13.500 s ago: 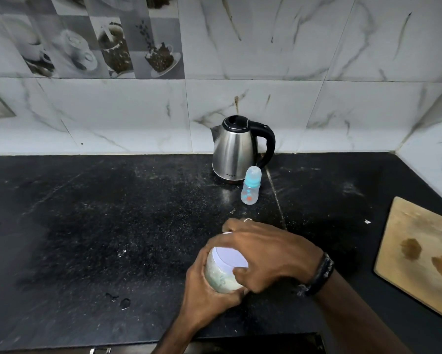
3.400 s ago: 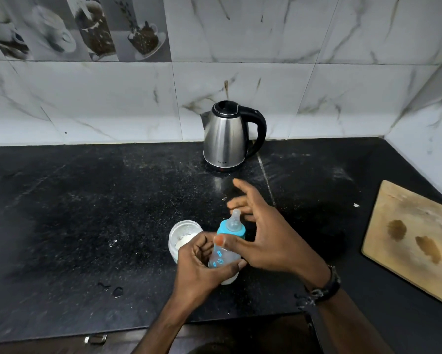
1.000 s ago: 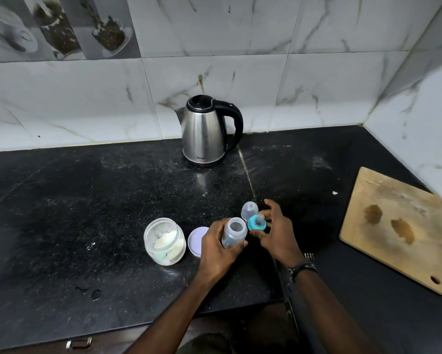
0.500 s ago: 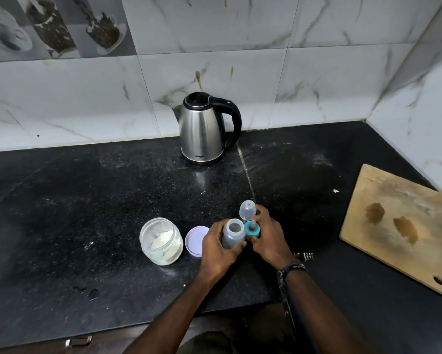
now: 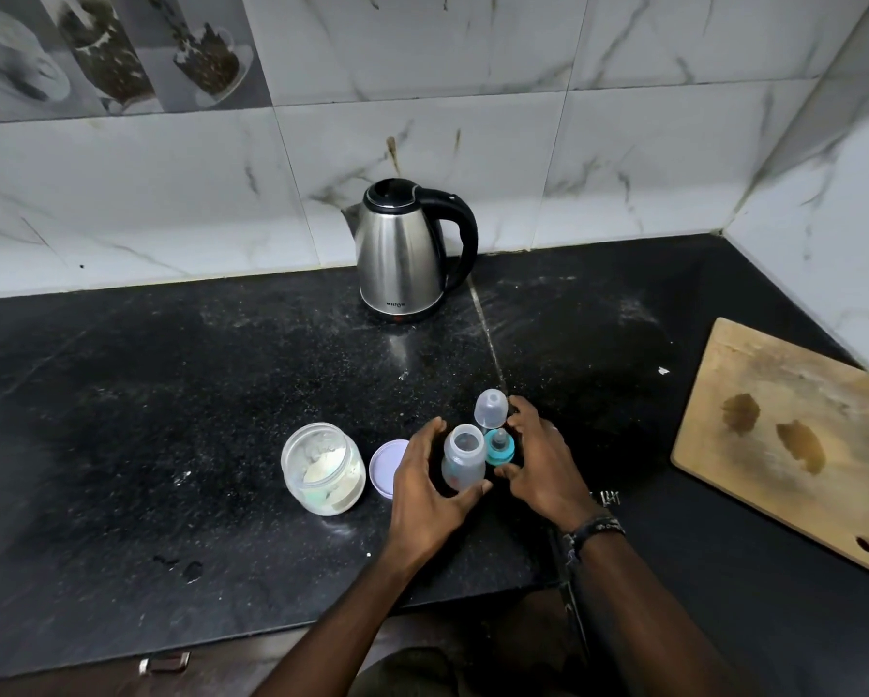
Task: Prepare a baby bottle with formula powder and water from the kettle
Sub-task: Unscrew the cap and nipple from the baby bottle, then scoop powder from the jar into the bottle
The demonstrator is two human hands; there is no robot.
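Desk [image 5: 181, 404]: black speckled stone, dusted with pale powder, tiled wall along the back edge.

Cutting board [image 5: 784, 440]: wooden, stained, lying flat at the right edge.

Kettle [image 5: 402, 254]: steel with black handle and lid, upright at the back edge near the middle, well apart from the other items.

Left hand [image 5: 425, 487]: fingers curved loosely round the bottle, thumb at its base; light steadying hold, not a tight grip.

Right hand [image 5: 538, 460]: open and spread, empty, fingertips just beside the teat ring, which a second ago it carried and which now stands released on the desk.

Jar [image 5: 323, 467]: clear, open, white powder inside, toward the front edge, left of the bottle.

Jar lid [image 5: 384, 467]: pale, flat on the desk between jar and left hand.

Bottle [image 5: 463, 457]: clear, upright, mouth now open, near the front middle of the desk.

Teat ring [image 5: 499, 446]: teal, touching the bottle's right side.

Cap [image 5: 492, 408]: clear dome, just behind the ring.

Status: bottle fully uncapped and apparently empty; judged ready for powder, water to follow.
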